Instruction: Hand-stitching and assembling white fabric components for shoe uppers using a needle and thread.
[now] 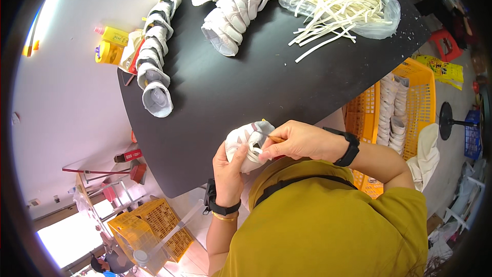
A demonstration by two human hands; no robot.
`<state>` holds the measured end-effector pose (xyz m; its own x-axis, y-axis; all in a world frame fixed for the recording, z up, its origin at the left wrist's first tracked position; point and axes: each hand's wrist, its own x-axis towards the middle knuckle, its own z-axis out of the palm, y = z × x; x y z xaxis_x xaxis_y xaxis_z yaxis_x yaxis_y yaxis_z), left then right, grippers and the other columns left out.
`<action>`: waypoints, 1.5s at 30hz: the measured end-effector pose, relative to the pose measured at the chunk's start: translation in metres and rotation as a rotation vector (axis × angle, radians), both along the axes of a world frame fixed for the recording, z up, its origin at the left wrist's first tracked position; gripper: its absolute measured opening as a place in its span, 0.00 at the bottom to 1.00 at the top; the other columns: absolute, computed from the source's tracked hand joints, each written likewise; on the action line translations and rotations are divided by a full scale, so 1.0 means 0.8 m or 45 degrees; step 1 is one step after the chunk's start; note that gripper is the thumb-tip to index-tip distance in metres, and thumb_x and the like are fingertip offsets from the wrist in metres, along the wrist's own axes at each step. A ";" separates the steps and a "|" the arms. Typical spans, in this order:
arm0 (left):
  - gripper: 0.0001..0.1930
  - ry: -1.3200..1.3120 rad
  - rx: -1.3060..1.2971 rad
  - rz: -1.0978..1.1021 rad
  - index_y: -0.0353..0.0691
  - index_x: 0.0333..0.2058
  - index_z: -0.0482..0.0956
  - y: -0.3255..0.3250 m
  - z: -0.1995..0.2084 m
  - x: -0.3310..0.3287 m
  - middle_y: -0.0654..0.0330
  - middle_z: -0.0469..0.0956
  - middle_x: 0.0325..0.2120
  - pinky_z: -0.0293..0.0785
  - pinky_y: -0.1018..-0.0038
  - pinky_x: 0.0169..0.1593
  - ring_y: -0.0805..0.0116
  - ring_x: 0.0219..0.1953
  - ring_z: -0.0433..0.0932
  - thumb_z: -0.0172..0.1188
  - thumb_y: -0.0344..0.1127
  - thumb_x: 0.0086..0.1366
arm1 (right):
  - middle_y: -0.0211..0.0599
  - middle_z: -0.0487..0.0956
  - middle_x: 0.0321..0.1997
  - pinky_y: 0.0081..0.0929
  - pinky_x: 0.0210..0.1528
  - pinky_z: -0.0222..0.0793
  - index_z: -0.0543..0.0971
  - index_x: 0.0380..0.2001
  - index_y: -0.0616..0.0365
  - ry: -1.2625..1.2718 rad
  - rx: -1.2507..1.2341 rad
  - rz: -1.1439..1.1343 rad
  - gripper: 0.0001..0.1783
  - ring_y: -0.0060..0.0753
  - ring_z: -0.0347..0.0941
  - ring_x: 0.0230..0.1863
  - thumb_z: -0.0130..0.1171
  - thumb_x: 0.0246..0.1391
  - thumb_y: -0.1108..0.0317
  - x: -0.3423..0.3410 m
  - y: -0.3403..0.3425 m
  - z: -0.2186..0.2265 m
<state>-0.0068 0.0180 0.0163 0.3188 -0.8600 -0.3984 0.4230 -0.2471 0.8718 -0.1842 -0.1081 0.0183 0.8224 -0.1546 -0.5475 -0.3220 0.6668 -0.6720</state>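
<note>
I see a white and grey shoe upper (249, 143) held just off the near edge of the black bench (246, 92), right above the person's mustard-yellow shirt (328, 220). My left hand (229, 166) cups it from below at six o'clock, fingers clenched around its body. My right hand (297, 141) comes in from three o'clock, pinching a thin brown-tipped tool (274, 138) against the upper's top. Out at eleven o'clock on the bench lies a curved row of nested uppers (154, 59), and at twelve o'clock a second, bulkier row (233, 10). At one o'clock a clear plastic bag (341, 0) spills pale flat strips (320, 38) onto the bench. At three o'clock, beyond the right wrist, a yellow crate (417, 97) holds more stacked uppers. Yellow bottles (110, 46) stand at ten o'clock beside the bench.
</note>
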 end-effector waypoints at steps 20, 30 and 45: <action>0.29 0.800 0.080 -0.345 0.33 0.59 0.67 0.016 -0.011 0.035 0.54 0.77 0.49 0.74 0.75 0.29 0.66 0.42 0.78 0.46 0.53 0.72 | 0.41 0.75 0.18 0.29 0.26 0.65 0.80 0.28 0.63 -0.280 -1.047 -0.041 0.10 0.32 0.69 0.18 0.60 0.56 0.66 -0.013 -0.002 -0.017; 0.16 0.275 -0.010 0.061 0.35 0.51 0.74 0.029 -0.011 -0.038 0.59 0.78 0.46 0.72 0.76 0.33 0.71 0.40 0.76 0.60 0.26 0.65 | 0.23 0.77 0.26 0.16 0.32 0.64 0.79 0.33 0.65 -0.226 -0.446 -0.505 0.09 0.10 0.66 0.30 0.59 0.60 0.69 0.015 0.040 -0.023; 0.12 0.079 -0.013 0.227 0.33 0.48 0.77 0.026 -0.007 -0.041 0.55 0.81 0.43 0.82 0.73 0.45 0.68 0.40 0.81 0.58 0.24 0.67 | 0.17 0.74 0.26 0.13 0.31 0.62 0.82 0.41 0.65 -0.166 -0.298 -0.655 0.12 0.08 0.65 0.30 0.61 0.62 0.66 0.024 0.059 -0.021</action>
<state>-0.0399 0.0387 0.0110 0.4417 -0.7960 -0.4139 0.5127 -0.1547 0.8445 -0.1647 -0.0608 0.0013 0.6679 -0.6567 -0.3501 0.0992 0.5448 -0.8327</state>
